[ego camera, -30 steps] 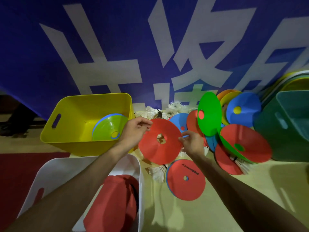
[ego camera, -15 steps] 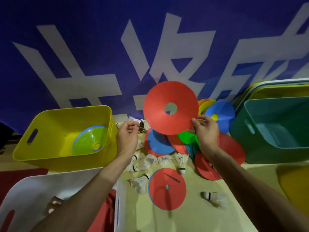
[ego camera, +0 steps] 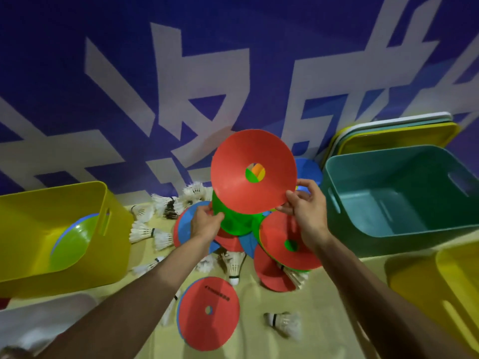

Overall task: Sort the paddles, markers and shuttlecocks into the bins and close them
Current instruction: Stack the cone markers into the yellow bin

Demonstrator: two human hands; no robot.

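Note:
My right hand [ego camera: 307, 213] pinches the lower right rim of a red disc marker [ego camera: 248, 164] and holds it upright above the pile of markers [ego camera: 282, 244]. At the pile's left side my left hand [ego camera: 204, 225] grips the edge of a green marker [ego camera: 234, 221]. Another red marker [ego camera: 208, 312] lies flat near me. White shuttlecocks [ego camera: 145, 233] are scattered on the pale floor around the pile. To the left, the yellow bin [ego camera: 54, 200] holds a green and blue marker [ego camera: 72, 242]. The teal bin [ego camera: 399, 198] on the right has nothing visible in it.
Several bin lids [ego camera: 396, 136] lean on the blue banner behind the teal bin. Another yellow bin [ego camera: 440, 286] sits at the right edge, and a white bin [ego camera: 39, 322] at lower left. A lone shuttlecock [ego camera: 283, 323] lies near my right forearm.
My right hand lifted the red marker off the pile and carried it right. My left hand let go of it and moved down to the green marker. The view shifted right.

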